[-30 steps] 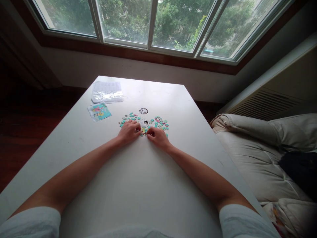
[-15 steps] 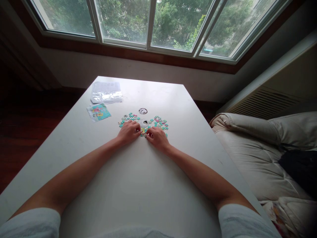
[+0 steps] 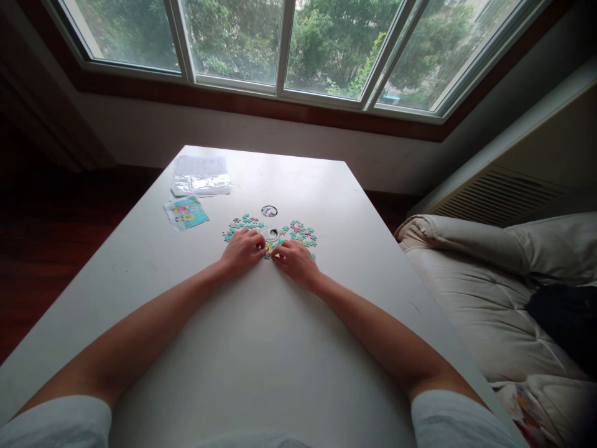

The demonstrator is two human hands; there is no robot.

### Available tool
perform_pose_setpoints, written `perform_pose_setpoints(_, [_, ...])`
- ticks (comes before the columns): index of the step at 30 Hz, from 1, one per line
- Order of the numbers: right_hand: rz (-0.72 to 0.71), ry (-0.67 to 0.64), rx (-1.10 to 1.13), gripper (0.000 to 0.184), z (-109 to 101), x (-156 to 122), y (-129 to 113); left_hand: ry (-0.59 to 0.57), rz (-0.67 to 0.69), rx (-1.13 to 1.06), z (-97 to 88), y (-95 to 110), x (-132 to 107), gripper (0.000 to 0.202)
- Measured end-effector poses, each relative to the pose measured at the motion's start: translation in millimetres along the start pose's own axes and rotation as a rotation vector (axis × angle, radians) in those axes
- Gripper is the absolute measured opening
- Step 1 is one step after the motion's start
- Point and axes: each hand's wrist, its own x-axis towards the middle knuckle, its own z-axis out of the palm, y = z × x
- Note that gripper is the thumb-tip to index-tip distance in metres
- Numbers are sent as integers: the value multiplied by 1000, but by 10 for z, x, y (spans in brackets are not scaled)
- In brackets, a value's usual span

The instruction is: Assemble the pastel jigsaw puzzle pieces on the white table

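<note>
Several small teal, pink and yellow puzzle pieces (image 3: 301, 233) lie scattered on the white table (image 3: 261, 348). My left hand (image 3: 242, 249) rests among them with its fingers curled, pinching at pieces near the middle. My right hand (image 3: 295, 260) sits beside it, fingers curled too, its fingertips almost meeting the left hand's over a few pieces (image 3: 268, 251). What each pinch holds is too small to name. A small round tin (image 3: 270, 233) stands just beyond the fingertips, its round lid (image 3: 269, 211) a little farther back.
A colourful picture card (image 3: 186, 212) and a clear plastic bag with paper (image 3: 200, 177) lie at the table's far left. A cream sofa (image 3: 504, 292) stands close on the right. Windows run along the far wall, with dark floor to the left.
Both hands stay at the puzzle pieces; my right hand's fingertips have crept slightly left toward the left hand.
</note>
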Motion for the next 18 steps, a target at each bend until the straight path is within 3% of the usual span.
perform_pose_setpoints(8, [-35, -16, 6, 9, -54, 13, 15, -9, 9, 3, -2, 13, 1, 9])
perform_pose_setpoints(18, [-13, 0, 75, 7, 26, 25, 58, -46, 16, -2, -31, 17, 0, 14])
